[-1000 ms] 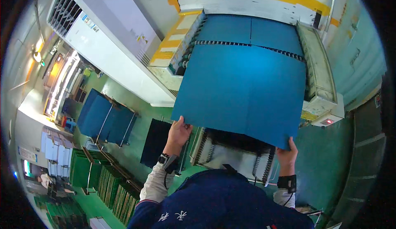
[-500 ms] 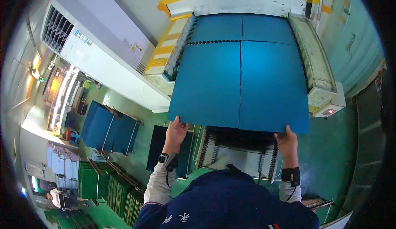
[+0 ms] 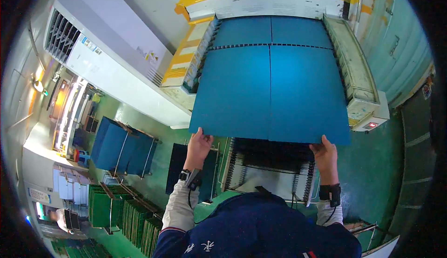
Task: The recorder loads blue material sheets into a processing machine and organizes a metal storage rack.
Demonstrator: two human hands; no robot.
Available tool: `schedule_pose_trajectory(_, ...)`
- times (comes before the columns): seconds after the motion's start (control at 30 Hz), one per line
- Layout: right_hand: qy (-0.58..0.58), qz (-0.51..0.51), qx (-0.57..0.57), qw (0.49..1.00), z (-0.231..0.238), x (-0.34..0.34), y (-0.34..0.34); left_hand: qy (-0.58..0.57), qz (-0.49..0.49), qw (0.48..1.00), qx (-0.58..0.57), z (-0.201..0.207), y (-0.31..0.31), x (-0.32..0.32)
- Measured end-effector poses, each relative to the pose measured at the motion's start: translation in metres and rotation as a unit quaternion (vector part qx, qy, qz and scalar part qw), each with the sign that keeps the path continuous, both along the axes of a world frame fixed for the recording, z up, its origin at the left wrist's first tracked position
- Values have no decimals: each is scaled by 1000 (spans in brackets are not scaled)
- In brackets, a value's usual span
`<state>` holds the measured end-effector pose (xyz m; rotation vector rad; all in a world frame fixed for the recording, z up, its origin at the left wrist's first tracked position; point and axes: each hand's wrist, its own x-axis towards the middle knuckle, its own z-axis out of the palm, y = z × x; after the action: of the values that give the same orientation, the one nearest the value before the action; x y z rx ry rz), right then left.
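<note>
Two large flat blue panels lie side by side on a machine's conveyor, a left panel [image 3: 232, 93] and a right panel [image 3: 307, 93], with a thin seam between them. My left hand [image 3: 199, 147] pinches the near left corner of the left panel, thumb on top and the other fingers beneath. On the near edge of the right panel, my right hand [image 3: 324, 154] grips in the same way, a little in from its outer corner. Beyond them lie two more blue panels [image 3: 244, 31], partly under the machine's white hood, across a narrow dark gap.
Side rails, a yellow-taped left rail [image 3: 185, 55] and a pale right rail [image 3: 354, 62], flank the panels. Below them stands a rack with coiled sides [image 3: 267, 181]. A white air conditioner [image 3: 116, 67] is at left, near racks of blue boards [image 3: 123, 146] and green boards [image 3: 104, 207].
The right panel's near edge has moved slightly away from me and now lines up better with the left panel's. The seam between them has narrowed. Both hands keep their grip.
</note>
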<state>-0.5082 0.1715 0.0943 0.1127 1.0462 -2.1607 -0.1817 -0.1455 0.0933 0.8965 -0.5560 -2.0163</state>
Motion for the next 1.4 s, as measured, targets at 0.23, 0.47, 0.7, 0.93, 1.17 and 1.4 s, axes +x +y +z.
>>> schedule_pose_trajectory(0.23, 7, 7, 2, 1000, 1, -7, -5, 7, -23, 1000, -8, -9, -14, -1)
schedule_pose_trajectory(0.47, 0, -2, 0, 1000, -4, -12, -10, 18, -32, 999, -1, -14, -24, -3)
schedule_pose_trajectory(0.7, 3, 1, 0, 1000, -2, -16, -14, 2, -9, 1000, 6, 5, -19, -17)
schedule_pose_trajectory(0.93, 2, 10, -1, 1000, -9, -23, -17, -1, -23, 1000, -2, -2, -28, -15)
schedule_pose_trajectory(1.17, 2, -6, 2, 1000, -3, -24, -24, 2, -41, 999, -4, -11, -38, -14)
schedule_pose_trajectory(1.4, -6, -6, 26, 1000, -6, -29, -27, 13, -31, 999, 3, -4, -39, -21)
